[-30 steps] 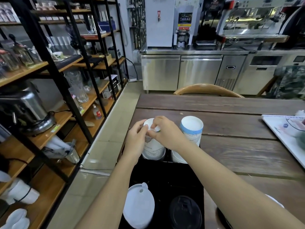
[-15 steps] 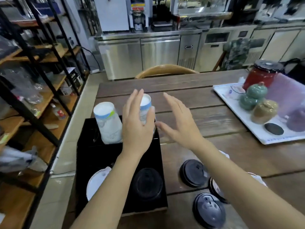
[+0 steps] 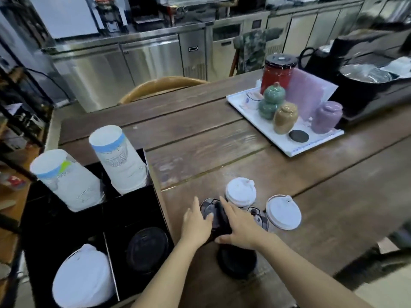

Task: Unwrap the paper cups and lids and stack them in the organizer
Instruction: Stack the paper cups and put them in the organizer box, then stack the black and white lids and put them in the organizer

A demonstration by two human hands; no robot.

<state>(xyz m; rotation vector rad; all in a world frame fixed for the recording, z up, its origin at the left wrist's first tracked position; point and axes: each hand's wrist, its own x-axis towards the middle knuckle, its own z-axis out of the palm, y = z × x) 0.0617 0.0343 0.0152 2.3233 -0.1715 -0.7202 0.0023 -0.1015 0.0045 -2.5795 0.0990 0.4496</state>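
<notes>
a black organizer [image 3: 138, 210] with four compartments sits at the lower left of the frame on a wooden table [image 3: 222, 138]. its two far compartments each hold a stack of white paper cups, upside down, bases up, with a blue band near the top: the left cup stack [image 3: 66, 181] leans toward the upper left, the right cup stack [image 3: 120, 158] also tilts to the upper left, so each long axis runs from the compartment up and away toward the top left. the near left compartment holds a stack of white lids [image 3: 82, 278], dome side up; the near right compartment holds black lids [image 3: 146, 250], also top side up.

just right of the organizer, low in the middle of the frame, both hands are on a wrapped sleeve of black lids [image 3: 219, 216] that lies on the table. the left hand [image 3: 195, 223] presses on it from the left with fingers spread and bent over it; the right hand [image 3: 240, 225] lies on it from the right, fingers extended. both grasp the sleeve loosely rather than clenched. the sleeve is blurred, so its long axis is hard to tell.

another black lid stack [image 3: 236, 261] stands just below the hands. two white lid stacks [image 3: 240, 192] [image 3: 283, 212] stand to the right of the hands, tops up. a white tray [image 3: 311, 145] with small jars sits at the upper right.
</notes>
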